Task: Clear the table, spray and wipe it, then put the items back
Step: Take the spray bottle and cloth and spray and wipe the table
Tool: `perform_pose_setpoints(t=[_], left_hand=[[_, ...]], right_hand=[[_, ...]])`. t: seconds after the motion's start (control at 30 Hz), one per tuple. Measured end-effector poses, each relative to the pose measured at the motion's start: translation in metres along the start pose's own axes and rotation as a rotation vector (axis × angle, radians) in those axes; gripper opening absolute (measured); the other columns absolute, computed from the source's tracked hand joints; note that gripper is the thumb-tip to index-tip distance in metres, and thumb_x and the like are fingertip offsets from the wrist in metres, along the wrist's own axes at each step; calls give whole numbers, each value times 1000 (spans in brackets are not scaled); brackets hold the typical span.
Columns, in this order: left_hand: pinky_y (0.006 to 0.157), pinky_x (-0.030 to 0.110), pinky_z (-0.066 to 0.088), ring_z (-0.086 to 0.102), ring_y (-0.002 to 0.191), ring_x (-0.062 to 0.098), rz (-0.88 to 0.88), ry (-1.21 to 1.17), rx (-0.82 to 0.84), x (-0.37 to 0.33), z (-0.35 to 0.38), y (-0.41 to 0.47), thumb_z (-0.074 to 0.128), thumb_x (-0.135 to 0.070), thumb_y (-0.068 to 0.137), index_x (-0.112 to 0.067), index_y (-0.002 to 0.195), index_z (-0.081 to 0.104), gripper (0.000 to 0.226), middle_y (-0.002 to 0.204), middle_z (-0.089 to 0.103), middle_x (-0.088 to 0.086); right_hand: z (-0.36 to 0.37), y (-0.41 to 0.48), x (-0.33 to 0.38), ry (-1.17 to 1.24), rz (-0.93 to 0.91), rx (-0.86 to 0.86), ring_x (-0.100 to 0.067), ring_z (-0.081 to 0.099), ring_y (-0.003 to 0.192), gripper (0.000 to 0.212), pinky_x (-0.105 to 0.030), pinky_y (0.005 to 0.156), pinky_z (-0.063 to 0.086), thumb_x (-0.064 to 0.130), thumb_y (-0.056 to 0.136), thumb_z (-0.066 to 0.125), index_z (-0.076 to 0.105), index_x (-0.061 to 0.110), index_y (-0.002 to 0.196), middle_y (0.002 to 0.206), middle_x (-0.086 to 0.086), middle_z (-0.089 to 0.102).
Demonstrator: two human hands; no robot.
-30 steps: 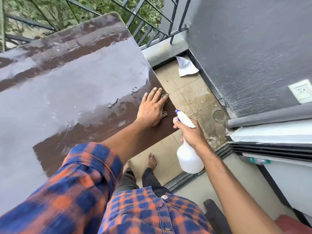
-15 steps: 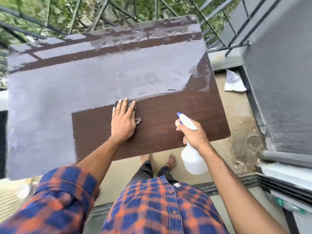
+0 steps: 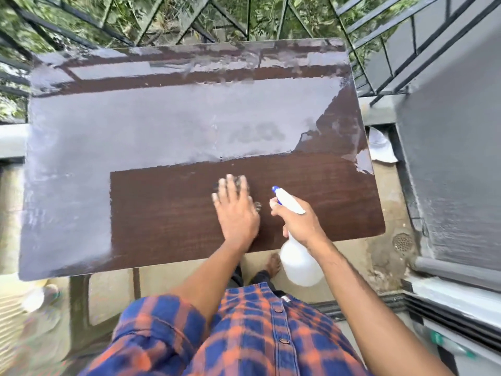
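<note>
A dark brown wooden table (image 3: 168,213) fills the middle of the view; its far and left parts shine grey with wet glare. My left hand (image 3: 234,210) lies flat on the near middle of the top, pressing a dark cloth (image 3: 257,206) of which only small bits show at the fingertips and by the thumb. My right hand (image 3: 298,221) holds a white spray bottle (image 3: 298,261) with a blue nozzle by its neck, just right of the left hand, over the table's near edge.
A black metal railing (image 3: 244,20) with green foliage behind runs along the table's far side. A grey wall (image 3: 455,158) stands at the right, with a floor drain (image 3: 403,241) and crumpled white paper (image 3: 379,147) on the tiles below. My bare feet (image 3: 273,263) stand under the near edge.
My left hand slid the cloth from the table's right end to the left, then back toward the middle. The right hand kept the spray bottle in place. The view swung left over the table.
</note>
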State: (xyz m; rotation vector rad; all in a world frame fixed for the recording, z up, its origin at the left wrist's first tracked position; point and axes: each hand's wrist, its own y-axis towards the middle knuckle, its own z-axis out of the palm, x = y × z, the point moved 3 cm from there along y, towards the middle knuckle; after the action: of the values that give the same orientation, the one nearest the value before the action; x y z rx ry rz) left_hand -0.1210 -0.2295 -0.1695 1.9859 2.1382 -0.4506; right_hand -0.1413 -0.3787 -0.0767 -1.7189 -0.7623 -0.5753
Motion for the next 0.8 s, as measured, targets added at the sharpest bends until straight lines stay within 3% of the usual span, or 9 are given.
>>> perform_pose_setpoints(t=[0.13, 0.2, 0.27, 0.43, 0.53, 0.67, 0.8], left_hand=[[114, 59, 28, 24, 149, 34, 608, 9, 207, -31, 18, -14, 42, -30, 93, -17, 148, 42, 57, 161, 31, 12], [117, 55, 28, 28, 148, 33, 737, 35, 233, -17, 11, -1, 41, -32, 95, -21, 147, 44, 54, 160, 34, 11], [116, 56, 29, 30, 147, 35, 636, 31, 193, 11, -2, 22, 39, -32, 92, -21, 148, 45, 57, 158, 36, 12], [116, 58, 26, 28, 146, 38, 72, 9, -14, 115, -46, 88, 45, -22, 96, -19, 146, 47, 50, 156, 36, 16], [116, 58, 25, 24, 148, 36, -113, -5, -63, 147, -58, 81, 46, -22, 99, -18, 147, 45, 48, 159, 33, 15], [116, 57, 25, 26, 147, 36, -246, -20, -129, 136, -52, 10, 47, -22, 100, -18, 148, 44, 49, 158, 34, 14], [117, 56, 24, 26, 148, 35, -89, -13, -21, 103, -32, -51, 45, -27, 98, -19, 149, 44, 52, 158, 35, 13]], right_hand=[[-14, 2, -4, 2, -17, -97, -21, 46, 43, 16, -28, 46, 41, 26, 93, 69, 73, 10, 93, 78, -6, 69], [-18, 2, -3, 5, -16, -110, -21, 47, 42, 16, -28, 47, 41, 26, 94, 69, 73, 11, 95, 80, -3, 70], [-17, 2, 1, 12, -5, -102, -22, 47, 44, 15, -28, 48, 43, 25, 93, 68, 74, 12, 97, 81, 0, 69], [5, 1, 11, -3, -6, -57, -21, 47, 47, 16, -28, 54, 44, 29, 92, 66, 74, 15, 95, 83, 3, 69], [26, 2, 19, -33, -17, -8, -20, 48, 47, 18, -30, 56, 45, 31, 91, 65, 72, 14, 93, 81, 1, 66], [47, 5, 31, -57, -40, 41, -20, 49, 47, 18, -32, 56, 46, 32, 91, 65, 71, 15, 91, 80, -1, 65], [56, 10, 44, -82, -56, 55, -20, 49, 47, 19, -32, 58, 46, 33, 91, 65, 71, 15, 93, 82, 1, 67]])
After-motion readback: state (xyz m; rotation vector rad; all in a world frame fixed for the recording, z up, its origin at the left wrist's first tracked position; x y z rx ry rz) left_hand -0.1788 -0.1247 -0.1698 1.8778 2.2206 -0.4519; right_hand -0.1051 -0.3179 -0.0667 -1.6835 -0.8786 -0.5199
